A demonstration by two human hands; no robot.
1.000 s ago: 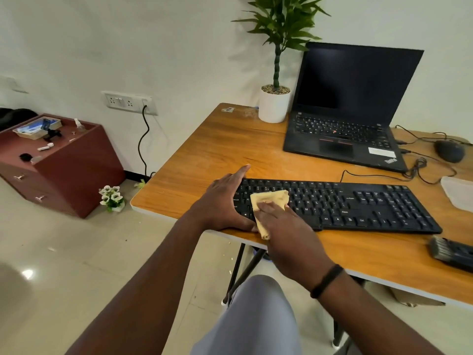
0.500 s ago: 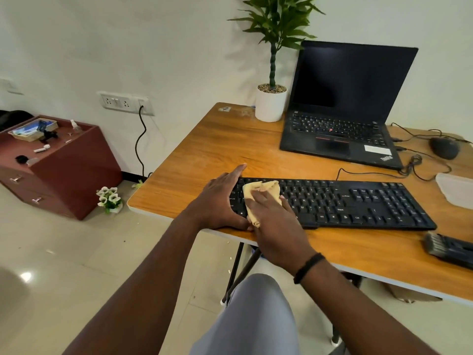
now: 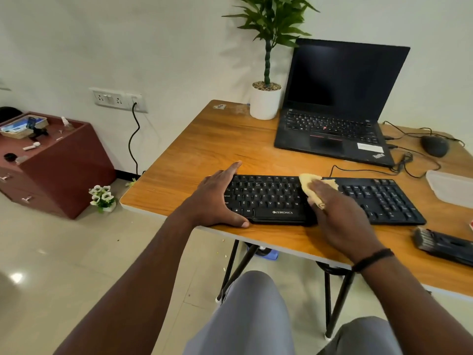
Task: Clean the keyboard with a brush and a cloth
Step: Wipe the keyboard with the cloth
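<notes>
Left hand braces the left end of the keyboard, fingers straight and spread, thumb on the front edge, index along the back edge. Keyboard sits at the table's near edge, in front of the laptop. Right hand presses the yellow cloth flat onto the middle keys, fingers laid over it; can't tell if they curl round it. Brush lies unused on the table, right of the keyboard, near the front edge. Progress, my read: cloth wipe is mid-pass, left and middle covered, number pad side still to do; can't tell whether brushing is done. Versus a second ago: cloth and right hand have moved from the left-end keys to the middle, left hand hasn't shifted.
</notes>
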